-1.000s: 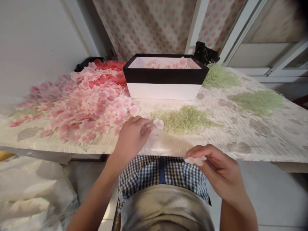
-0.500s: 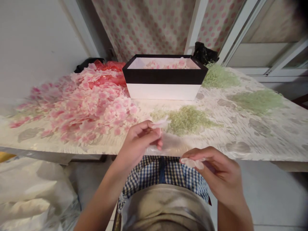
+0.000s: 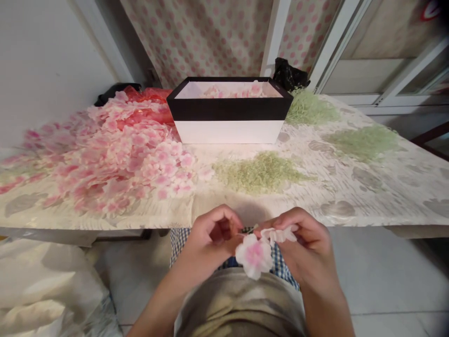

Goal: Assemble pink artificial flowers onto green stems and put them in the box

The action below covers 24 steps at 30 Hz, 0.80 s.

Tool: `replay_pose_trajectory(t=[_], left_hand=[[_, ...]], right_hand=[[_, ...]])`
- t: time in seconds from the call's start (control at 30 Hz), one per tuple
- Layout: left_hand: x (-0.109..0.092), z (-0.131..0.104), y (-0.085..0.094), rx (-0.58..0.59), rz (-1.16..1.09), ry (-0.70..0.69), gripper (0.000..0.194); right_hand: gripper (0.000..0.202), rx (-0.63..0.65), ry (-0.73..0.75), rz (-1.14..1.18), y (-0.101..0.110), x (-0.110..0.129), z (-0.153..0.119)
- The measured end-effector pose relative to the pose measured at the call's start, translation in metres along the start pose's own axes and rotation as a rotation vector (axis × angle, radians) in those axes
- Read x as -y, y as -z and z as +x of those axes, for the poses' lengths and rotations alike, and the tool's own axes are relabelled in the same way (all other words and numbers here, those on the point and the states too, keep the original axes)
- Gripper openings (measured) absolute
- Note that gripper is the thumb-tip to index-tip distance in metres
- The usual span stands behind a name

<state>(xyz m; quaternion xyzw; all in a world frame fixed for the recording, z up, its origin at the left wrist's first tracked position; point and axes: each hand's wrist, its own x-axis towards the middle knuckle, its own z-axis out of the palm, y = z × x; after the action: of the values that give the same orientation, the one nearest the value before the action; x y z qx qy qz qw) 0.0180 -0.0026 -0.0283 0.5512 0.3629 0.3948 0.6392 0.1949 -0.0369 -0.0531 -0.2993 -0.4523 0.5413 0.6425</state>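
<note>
Over the front table edge, my left hand (image 3: 217, 238) is closed in a pinch near the stem of a pink-and-white artificial flower (image 3: 254, 255), whose face is turned up toward me. Close beside it, my right hand (image 3: 305, 248) pinches a pale artificial flower (image 3: 278, 235), seen edge-on. The two flowers touch or overlap, and thin stem parts show between my fingertips. Whether the stems are joined is hidden by the fingers. Straight ahead on the table lies a bunch of green artificial sprigs (image 3: 261, 173).
A black-and-white box (image 3: 229, 121) with pink flowers inside stands at the back. Left of it spreads a large heap of pink flowers (image 3: 122, 159) with red wrapping (image 3: 149, 112). More green sprigs (image 3: 365, 142) and a black bag (image 3: 289, 75) are to the right.
My left hand has moved down and right with its flower, whose face now shows. My right hand has shifted slightly left, so both hands and flowers are now together.
</note>
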Motion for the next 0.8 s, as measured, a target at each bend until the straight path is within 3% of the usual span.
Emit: replay_pose_trajectory(t=[0.1, 0.3, 0.53, 0.67, 0.8], left_hand=[[-0.007, -0.006, -0.003, 0.069, 0.195, -0.020, 0.008], [-0.012, -0.011, -0.005, 0.081, 0.451, -0.266, 0.018], [-0.010, -0.018, -0.003, 0.121, 0.608, -0.372, 0.019], [-0.012, -0.022, -0.005, 0.140, 0.788, -0.456, 0.023], [-0.013, -0.024, -0.006, 0.140, 0.990, -0.637, 0.015]], right_hand=[[0.012, 0.092, -0.003, -0.003, 0.002, 0.001, -0.001], [0.009, 0.244, -0.022, 0.051, 0.000, 0.013, 0.001], [0.016, 0.199, 0.033, -0.197, 0.018, 0.022, 0.002], [0.014, 0.314, 0.079, -0.288, 0.022, 0.027, 0.005], [0.015, 0.436, 0.143, -0.372, 0.020, 0.029, 0.013]])
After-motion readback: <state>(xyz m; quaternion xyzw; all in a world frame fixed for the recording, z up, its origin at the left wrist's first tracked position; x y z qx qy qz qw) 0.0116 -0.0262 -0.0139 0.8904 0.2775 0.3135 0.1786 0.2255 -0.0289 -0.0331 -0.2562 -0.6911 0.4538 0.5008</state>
